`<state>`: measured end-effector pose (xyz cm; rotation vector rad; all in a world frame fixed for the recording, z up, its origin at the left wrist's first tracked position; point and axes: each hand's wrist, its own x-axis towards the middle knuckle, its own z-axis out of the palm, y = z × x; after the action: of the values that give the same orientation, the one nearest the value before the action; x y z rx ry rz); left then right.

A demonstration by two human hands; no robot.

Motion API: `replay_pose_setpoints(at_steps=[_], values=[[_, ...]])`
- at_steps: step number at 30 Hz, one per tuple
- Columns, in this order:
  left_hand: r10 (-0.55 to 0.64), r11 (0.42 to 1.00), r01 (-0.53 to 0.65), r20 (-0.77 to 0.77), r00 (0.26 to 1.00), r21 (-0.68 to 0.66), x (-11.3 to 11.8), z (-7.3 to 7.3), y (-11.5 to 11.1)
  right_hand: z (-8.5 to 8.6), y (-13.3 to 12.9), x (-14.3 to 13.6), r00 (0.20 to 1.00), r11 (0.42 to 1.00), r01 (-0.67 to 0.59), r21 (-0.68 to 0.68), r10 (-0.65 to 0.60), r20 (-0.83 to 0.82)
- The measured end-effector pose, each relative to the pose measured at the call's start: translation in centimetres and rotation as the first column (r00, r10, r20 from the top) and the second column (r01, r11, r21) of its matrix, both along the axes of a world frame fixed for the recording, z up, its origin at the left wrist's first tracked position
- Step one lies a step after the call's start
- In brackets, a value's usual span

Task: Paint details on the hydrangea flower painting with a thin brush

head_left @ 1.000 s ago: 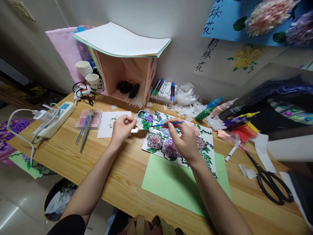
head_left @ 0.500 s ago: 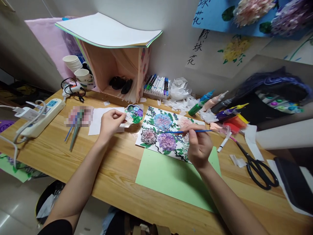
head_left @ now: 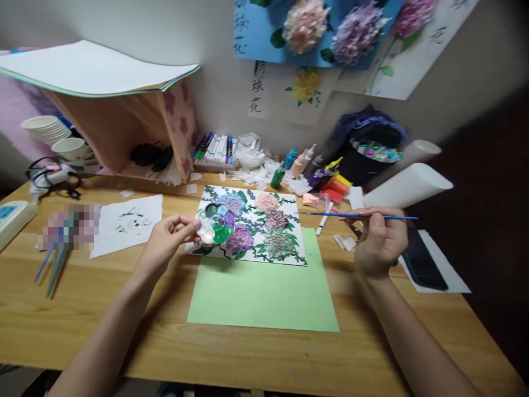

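Palette pinched by its rim in my L hand, over the painting — prob so colour's handy — w/ my R hand gripping the brush approx level, tip nr the painting's R edge, sheet partly on green paper, maybe to spare the desk.
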<state>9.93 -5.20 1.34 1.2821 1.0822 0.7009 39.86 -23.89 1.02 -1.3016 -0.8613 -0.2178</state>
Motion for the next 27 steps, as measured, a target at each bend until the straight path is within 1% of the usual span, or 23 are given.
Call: replay_pose_setpoints(at_steps=[2,4,8,10,13,15,17,20,23,25,27], values=[[-0.058,0.998,0.058,-0.018,0.998,-0.02,1.6,0.0,-1.4,-0.6,-0.9,1.4,0.999,0.998,0.029,-0.061,-0.03,-0.019],[-0.104,0.994,0.104,-0.031,0.994,-0.025,3.2,0.1,-2.5,-1.4,-1.7,2.2,0.999,0.991,0.019,-0.129,-0.023,-0.028],[-0.167,0.985,0.166,-0.039,0.985,-0.037,6.0,0.1,-3.9,-2.6,-2.4,3.2,1.0,0.978,0.003,-0.211,-0.001,0.009],[-0.17,0.985,0.169,-0.043,0.985,-0.035,6.9,-0.1,-4.3,-2.7,-2.4,3.6,0.998,0.965,0.018,-0.263,-0.001,0.066],[-0.165,0.986,0.165,-0.032,0.986,-0.018,7.6,-0.6,-4.7,-2.1,-1.8,4.0,0.987,0.945,0.043,-0.325,0.011,0.161],[-0.156,0.988,0.156,-0.02,0.988,-0.008,7.5,-0.8,-4.6,-1.5,-1.0,3.9,0.984,0.941,0.033,-0.337,0.028,0.176],[-0.109,0.994,0.109,-0.018,0.994,0.002,6.9,-0.8,-4.2,-0.9,0.0,3.5,0.987,0.942,-0.012,-0.335,0.066,0.15],[0.037,0.999,-0.037,-0.027,0.999,0.027,5.3,-0.5,-2.7,0.2,1.9,2.3,0.983,0.94,-0.121,-0.318,0.159,0.094],[0.185,0.98,-0.182,-0.033,0.982,0.078,3.3,-0.1,-0.8,1.4,3.9,0.9,0.968,0.926,-0.221,-0.307,0.248,0.049],[0.254,0.961,-0.249,-0.03,0.967,0.117,2.2,-0.2,0.3,2.3,5.2,-0.2,0.955,0.913,-0.267,-0.307,0.293,0.041],[0.3,0.946,-0.294,-0.023,0.954,0.139,1.5,-0.6,1.1,3.1,6.3,-1.4,0.938,0.897,-0.317,-0.309,0.345,0.039]])
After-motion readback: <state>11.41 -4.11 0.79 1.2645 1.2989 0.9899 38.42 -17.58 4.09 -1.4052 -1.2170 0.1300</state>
